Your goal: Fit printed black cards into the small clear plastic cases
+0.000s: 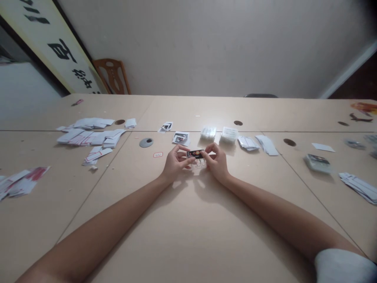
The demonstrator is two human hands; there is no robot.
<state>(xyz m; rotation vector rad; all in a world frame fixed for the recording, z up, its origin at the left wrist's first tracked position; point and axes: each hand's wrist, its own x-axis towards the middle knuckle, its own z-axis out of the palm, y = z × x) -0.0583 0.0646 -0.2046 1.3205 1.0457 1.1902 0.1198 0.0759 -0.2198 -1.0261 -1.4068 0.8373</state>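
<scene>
Just above the table's middle, a small clear pack of fish hooks [195, 154] is held between my two hands. Its upper part carries a black printed label, and curved dark hooks show through the clear lower part. My left hand [176, 163] pinches the left end with thumb and fingers. At the right end, my right hand [217, 162] grips with its thumb on the front of the label. Behind my hands lie a pile of printed cards [180, 138] and two stacks of clear packs, one left [208, 133] and one right [229, 135].
White paper slips [91, 137] spread over the left of the table, beside a grey cable grommet [146, 142]. A red-bordered label [158, 155] lies near my left hand. To the right are white cards [249, 143], a labelled stack of packs [318, 163] and more slips [359, 186].
</scene>
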